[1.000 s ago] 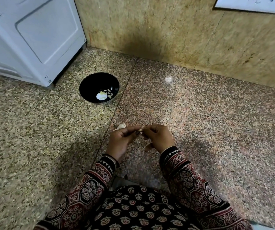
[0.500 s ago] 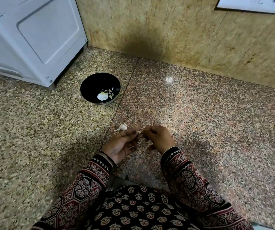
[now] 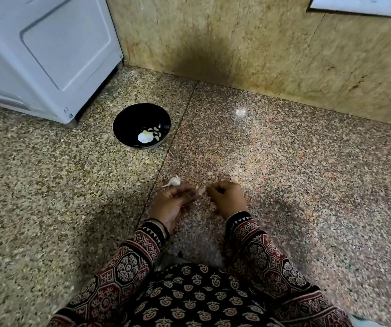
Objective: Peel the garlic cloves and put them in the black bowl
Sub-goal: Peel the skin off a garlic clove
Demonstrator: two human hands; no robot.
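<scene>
The black bowl [image 3: 128, 114] sits on the speckled stone floor [image 3: 307, 185], just beside the front corner of a white appliance [image 3: 48, 55] and near the yellowish wall [image 3: 237, 43] behind it. A few peeled cloves [image 3: 155, 132] lie inside the bowl toward its near right side, next to a pale white patch [image 3: 144, 137] on the bowl's bottom. Nearer the person than the bowl and a little to its right, both hands meet low over the floor. The left hand [image 3: 174, 202] is turned palm up with its fingers curled, and the right hand [image 3: 228, 199] shows its back with the fingers bent under. Between their fingertips is a small pale garlic clove [image 3: 201, 191], which both hands seem to pinch, though blur hides the exact grip. A garlic piece [image 3: 173, 181] with a thin stem lies on the floor between the bowl and the left hand, just beside that hand's fingers. Patterned dark red and black sleeves [image 3: 260, 253] cover both wrists.
</scene>
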